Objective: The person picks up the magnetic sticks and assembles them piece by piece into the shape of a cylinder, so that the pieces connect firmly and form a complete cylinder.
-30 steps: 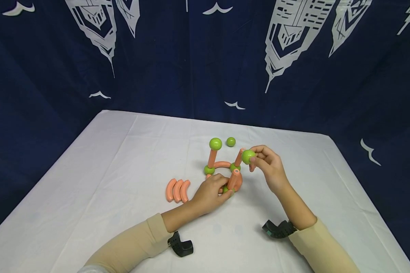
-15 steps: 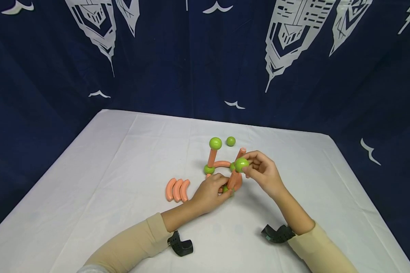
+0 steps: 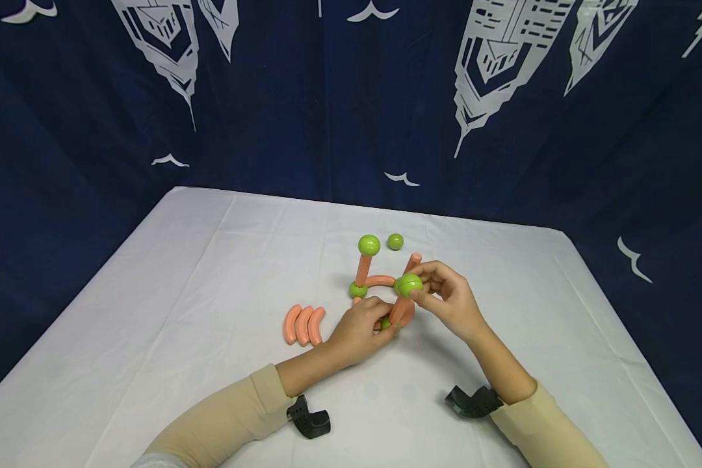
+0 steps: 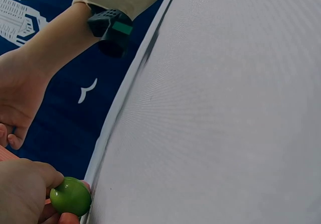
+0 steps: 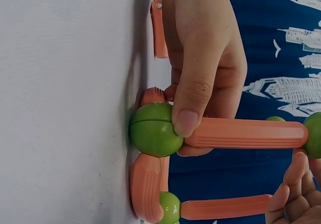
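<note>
Nearest, two black wrist mounts [image 3: 309, 419] sat low over the white worktop [image 3: 152, 325], beige sleeves behind them. Next, left hand [image 3: 359, 331], grip curled around the base ball [image 5: 155, 136] and pressed to the foot of the near upright rod [image 5: 246, 132], right at the cloth. Just beyond, right hand [image 3: 447, 302], grip pinched on a green ball [image 3: 409, 284], held at the top end of that rod, whether touching or not, could not tell. To the left, three curved orange pieces [image 3: 304, 325] lay side by side, apart from the build. Behind the hands, a second upright rod [image 3: 363, 270] capped with a green ball [image 3: 369, 245], joined low by an orange arc [image 3: 381, 281]. Farthest, one loose green ball [image 3: 394, 242] alone on the cloth, before the dark blue curtain [image 3: 269, 97].
</note>
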The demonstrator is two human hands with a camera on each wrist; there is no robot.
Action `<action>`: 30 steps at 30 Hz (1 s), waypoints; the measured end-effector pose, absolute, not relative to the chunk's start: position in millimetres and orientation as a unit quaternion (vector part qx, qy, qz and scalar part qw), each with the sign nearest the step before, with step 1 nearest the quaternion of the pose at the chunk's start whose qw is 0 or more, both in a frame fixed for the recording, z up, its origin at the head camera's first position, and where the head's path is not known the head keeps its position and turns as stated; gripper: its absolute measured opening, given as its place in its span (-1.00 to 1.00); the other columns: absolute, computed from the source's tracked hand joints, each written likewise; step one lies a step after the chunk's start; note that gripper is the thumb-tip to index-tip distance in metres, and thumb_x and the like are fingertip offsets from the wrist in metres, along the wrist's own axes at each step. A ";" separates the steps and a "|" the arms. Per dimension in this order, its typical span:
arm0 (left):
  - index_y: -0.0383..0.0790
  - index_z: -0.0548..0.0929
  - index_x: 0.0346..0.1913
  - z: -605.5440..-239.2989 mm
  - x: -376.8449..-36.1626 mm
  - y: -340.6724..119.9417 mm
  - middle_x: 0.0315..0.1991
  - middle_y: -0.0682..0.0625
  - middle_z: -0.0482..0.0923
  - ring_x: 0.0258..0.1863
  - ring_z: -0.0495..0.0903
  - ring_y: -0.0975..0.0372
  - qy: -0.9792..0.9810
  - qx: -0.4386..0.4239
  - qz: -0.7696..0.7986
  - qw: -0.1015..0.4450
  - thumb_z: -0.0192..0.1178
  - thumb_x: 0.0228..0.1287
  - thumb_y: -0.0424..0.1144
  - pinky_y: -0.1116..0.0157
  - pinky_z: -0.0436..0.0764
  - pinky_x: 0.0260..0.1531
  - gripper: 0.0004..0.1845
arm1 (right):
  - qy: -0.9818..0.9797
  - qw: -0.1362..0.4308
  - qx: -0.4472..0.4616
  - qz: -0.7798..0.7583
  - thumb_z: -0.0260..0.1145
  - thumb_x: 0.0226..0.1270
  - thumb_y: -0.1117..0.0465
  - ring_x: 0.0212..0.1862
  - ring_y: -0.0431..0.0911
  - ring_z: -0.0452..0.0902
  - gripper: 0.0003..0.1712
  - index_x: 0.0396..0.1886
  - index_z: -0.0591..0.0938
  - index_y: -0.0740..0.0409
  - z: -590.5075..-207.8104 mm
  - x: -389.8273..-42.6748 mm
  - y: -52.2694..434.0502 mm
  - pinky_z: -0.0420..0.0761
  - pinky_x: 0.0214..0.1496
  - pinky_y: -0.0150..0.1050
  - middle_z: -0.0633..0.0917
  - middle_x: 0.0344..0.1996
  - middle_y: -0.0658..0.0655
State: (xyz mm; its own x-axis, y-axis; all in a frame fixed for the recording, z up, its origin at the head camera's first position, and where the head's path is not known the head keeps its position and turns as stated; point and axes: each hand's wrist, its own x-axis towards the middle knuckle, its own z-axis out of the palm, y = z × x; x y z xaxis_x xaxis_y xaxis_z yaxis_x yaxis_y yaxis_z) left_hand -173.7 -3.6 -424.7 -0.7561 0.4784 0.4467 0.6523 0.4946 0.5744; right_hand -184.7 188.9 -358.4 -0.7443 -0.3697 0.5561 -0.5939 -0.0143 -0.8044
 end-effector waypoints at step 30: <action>-0.21 0.61 -0.28 -426.6 -174.0 -4.2 -0.38 0.05 0.46 -0.42 0.42 0.27 -0.855 -0.328 -0.387 0.112 0.33 0.18 -0.28 0.43 0.37 -0.42 -0.88 | -0.688 0.082 0.361 0.624 0.18 0.25 0.57 -0.41 -0.18 0.48 -0.75 -0.07 0.48 0.59 -357.2 -179.7 185.1 0.50 -0.34 -0.38 0.64 -0.30 0.02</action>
